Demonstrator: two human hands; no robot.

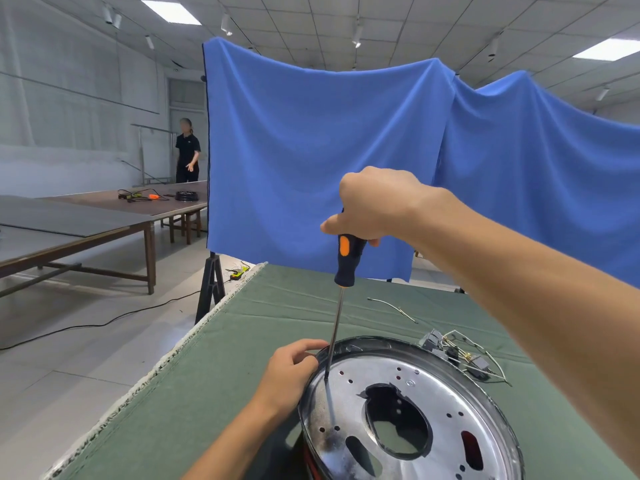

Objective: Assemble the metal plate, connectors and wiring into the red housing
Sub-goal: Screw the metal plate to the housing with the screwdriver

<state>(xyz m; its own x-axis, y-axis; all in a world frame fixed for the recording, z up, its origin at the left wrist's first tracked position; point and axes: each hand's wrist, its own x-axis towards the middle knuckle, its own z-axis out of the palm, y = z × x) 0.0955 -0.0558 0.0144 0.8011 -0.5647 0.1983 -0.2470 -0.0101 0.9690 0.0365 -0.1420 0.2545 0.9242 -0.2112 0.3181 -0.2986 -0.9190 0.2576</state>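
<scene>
1. My right hand (377, 206) is wrapped tight round the top of the screwdriver (349, 261) in the middle of the frame. Its tip stands on the metal plate (408, 414) at the bottom right, close to the rim.
2. The tip could slip off the shiny plate — my grip is high up and the rod is long and thin, so a small wobble up top turns into a big slide down low.
3. My left hand (291, 375) curls over the plate's edge, just beside the rod. If the tip jumps, it could poke those fingers.
4. The plate sits on the red housing (309, 460), which only peeks out at the bottom. If I push too hard on one side, the plate might tip.
5. The connectors and wiring (460, 358) lie on the green table (225, 358) to the right — my arm passes right above them and could knock them away.
</scene>
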